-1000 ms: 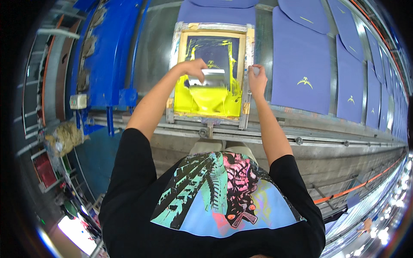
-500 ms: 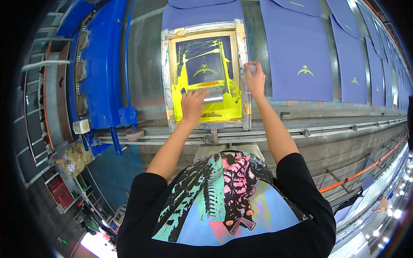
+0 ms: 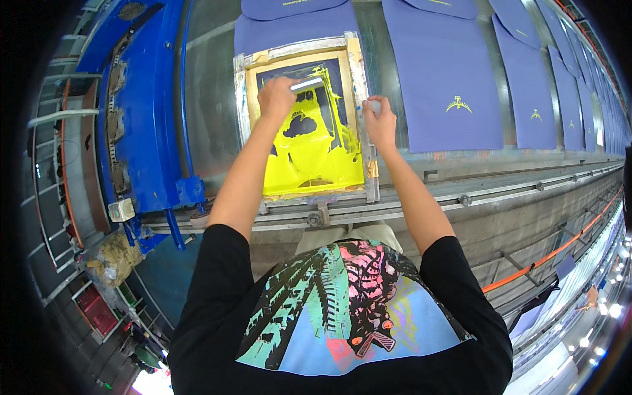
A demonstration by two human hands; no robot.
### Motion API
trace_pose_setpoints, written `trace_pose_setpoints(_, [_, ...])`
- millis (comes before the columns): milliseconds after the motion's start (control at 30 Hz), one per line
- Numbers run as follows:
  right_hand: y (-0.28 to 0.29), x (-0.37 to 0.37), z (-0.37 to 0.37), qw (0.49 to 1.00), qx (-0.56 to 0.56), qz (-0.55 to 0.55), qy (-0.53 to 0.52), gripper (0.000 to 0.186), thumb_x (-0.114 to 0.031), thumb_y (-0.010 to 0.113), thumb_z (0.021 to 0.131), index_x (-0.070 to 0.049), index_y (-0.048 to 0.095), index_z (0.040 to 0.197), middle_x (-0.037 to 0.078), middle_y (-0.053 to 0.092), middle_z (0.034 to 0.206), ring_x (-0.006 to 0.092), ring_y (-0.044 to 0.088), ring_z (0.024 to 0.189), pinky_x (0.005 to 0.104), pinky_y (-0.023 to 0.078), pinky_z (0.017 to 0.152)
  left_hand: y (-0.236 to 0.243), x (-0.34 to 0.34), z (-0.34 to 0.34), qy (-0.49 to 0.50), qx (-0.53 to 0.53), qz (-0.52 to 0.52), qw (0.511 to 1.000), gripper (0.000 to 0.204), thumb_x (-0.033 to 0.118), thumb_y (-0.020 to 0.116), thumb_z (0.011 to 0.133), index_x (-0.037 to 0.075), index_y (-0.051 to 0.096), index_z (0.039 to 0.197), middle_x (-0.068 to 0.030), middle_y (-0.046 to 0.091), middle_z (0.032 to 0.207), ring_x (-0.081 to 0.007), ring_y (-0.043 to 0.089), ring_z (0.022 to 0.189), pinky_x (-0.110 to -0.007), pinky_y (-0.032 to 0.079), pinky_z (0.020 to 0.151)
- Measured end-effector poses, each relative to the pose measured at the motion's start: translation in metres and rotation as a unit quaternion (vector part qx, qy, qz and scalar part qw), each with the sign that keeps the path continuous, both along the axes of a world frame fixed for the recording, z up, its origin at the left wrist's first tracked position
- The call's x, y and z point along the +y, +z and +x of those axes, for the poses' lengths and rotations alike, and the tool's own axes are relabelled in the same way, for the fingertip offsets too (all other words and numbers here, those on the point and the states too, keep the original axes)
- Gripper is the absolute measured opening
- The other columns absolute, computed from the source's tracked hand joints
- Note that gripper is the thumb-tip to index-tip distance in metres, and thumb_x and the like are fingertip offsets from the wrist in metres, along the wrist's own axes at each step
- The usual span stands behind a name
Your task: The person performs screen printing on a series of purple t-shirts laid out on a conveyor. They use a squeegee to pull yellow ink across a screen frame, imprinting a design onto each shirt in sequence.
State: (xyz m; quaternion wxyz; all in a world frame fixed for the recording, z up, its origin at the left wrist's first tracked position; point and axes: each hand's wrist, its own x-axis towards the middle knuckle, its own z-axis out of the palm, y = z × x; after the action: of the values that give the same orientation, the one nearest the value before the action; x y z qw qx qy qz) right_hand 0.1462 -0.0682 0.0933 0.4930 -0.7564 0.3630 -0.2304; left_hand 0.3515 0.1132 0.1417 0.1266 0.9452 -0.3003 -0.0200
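Observation:
My left hand (image 3: pixel 276 99) grips a metal squeegee (image 3: pixel 306 84) near the upper part of the printing screen (image 3: pixel 313 155), whose mesh is smeared with bright yellow ink around dark patches. My right hand (image 3: pixel 380 118) is closed at the right rail of the screen's metal frame (image 3: pixel 357 72), gripping a small pale handle (image 3: pixel 374 105). The screen lies over a purple fabric piece (image 3: pixel 296 23), which shows beyond its top edge.
Purple pieces with small yellow prints (image 3: pixel 444 72) line the metal table to the right. A blue machine (image 3: pixel 141 112) with a control box (image 3: pixel 121 210) stands left. A rail (image 3: pixel 428 204) runs along the table's near edge; an orange pipe (image 3: pixel 526 266) lies below right.
My left hand has moved the squeegee from low on the screen up to near its top, and yellow ink now covers much of the middle. My right hand stays at the frame's right side.

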Motion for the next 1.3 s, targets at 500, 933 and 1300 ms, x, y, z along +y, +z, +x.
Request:
trace_pose_setpoints(500, [0.011, 0.001, -0.027, 1.000, 0.015, -0.002, -0.009, 0.028, -0.030, 0.070, 0.094, -0.007, 0.063, 0.109, 0.020, 0.070, 0.078, 0.0387, 0.071, 0.076, 0.0454, 0.053, 0.072, -0.018, 0.074, -0.122, -0.064, 0.016, -0.145, 0.987, 0.038, 0.002, 0.066, 0.081, 0.024, 0.079, 0.109, -0.0003, 0.077, 0.101, -0.0280, 0.071, 0.090, -0.044, 0.056, 0.078])
trace_pose_setpoints(933, [-0.018, -0.008, -0.003, 0.999, -0.014, -0.028, -0.020, 0.025, -0.027, 0.070, 0.094, -0.007, 0.065, 0.108, 0.022, 0.072, 0.081, 0.0397, 0.072, 0.077, 0.0452, 0.055, 0.070, -0.015, -0.002, -0.023, -0.049, 0.000, 0.029, 0.998, 0.034, 0.008, 0.062, 0.087, 0.025, 0.079, 0.111, -0.0071, 0.076, 0.107, -0.0320, 0.071, 0.096, -0.047, 0.056, 0.083])
trace_pose_setpoints(1300, [0.007, 0.001, -0.022, 0.999, 0.000, -0.034, -0.018, 0.026, -0.029, 0.071, 0.094, -0.007, 0.066, 0.107, 0.021, 0.073, 0.085, 0.0405, 0.072, 0.081, 0.0462, 0.055, 0.073, -0.028, 0.100, -0.183, -0.101, -0.035, -0.068, 0.992, 0.037, -0.001, 0.066, 0.080, 0.020, 0.077, 0.108, 0.0027, 0.075, 0.110, -0.0246, 0.066, 0.094, -0.040, 0.050, 0.078])
